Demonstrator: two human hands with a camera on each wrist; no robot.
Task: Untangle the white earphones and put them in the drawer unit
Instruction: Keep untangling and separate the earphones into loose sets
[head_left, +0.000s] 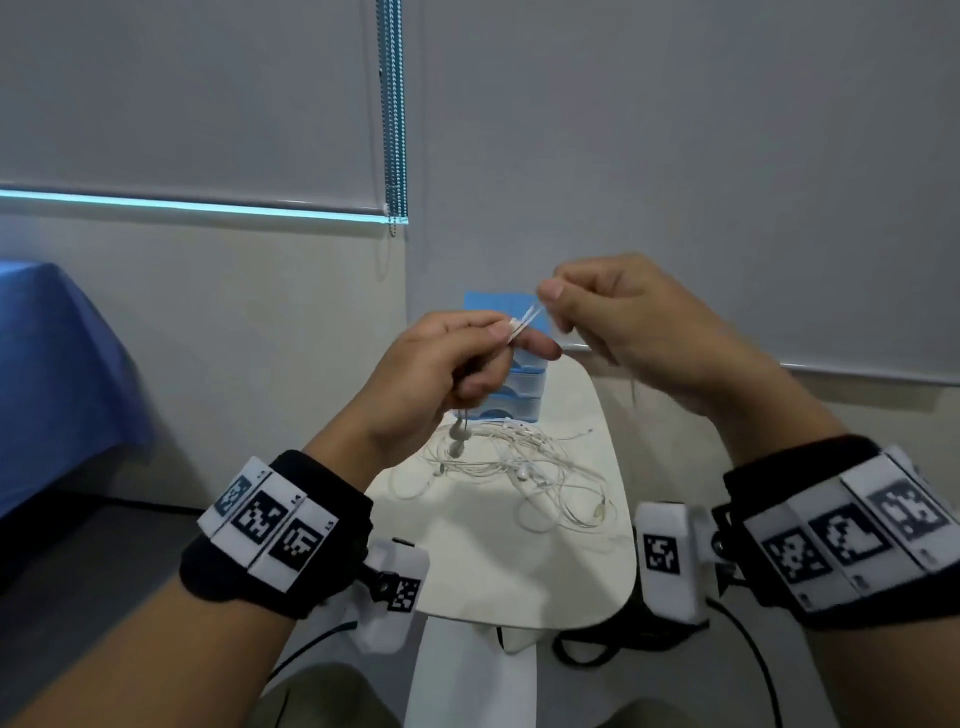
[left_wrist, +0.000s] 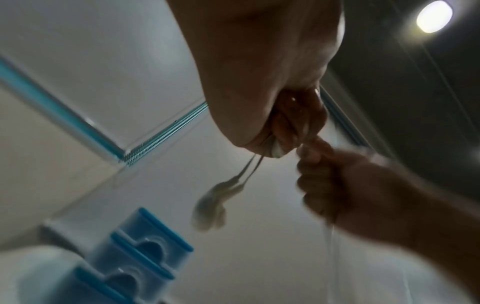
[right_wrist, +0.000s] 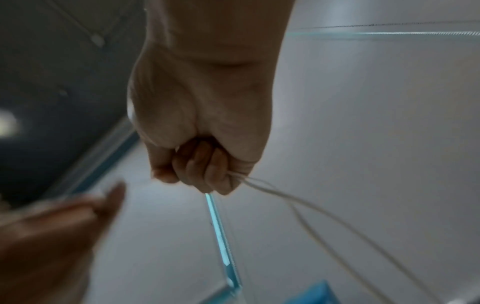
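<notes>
Head view: both hands raised above the small white table (head_left: 519, 561), close together. Left hand (head_left: 441, 374) curled, thumb and forefinger pinching a short doubled stretch of white earphone cable (head_left: 524, 325); right hand (head_left: 639, 322) curled likewise, pinching the other end of that stretch, which runs taut between the two. Two earbuds (head_left: 457, 436) hang below the left hand. A tangle of further white earphones (head_left: 519, 462) lies on the table, just in front of the blue drawer unit (head_left: 519, 389), which stands at the table's far edge and is largely hidden behind the left hand. Left wrist view adds what the head view lacks: seen from beneath, the earbuds (left_wrist: 210, 207) dangle on two thin leads out of the closed left fingers (left_wrist: 293, 123), blurred; the drawer unit's stacked fronts (left_wrist: 145, 253) with their scooped pulls show at lower left, drawers closed as far as visible. Right wrist view: right fingers (right_wrist: 205, 170) folded tight on thin cable strands (right_wrist: 311, 207) that trail away down to the right; the left hand appears only as a blur at lower left. Surroundings: grey roller blinds with a bead chain (head_left: 395, 114), blue cloth (head_left: 57, 374) at left, marker bands on both wrists.
</notes>
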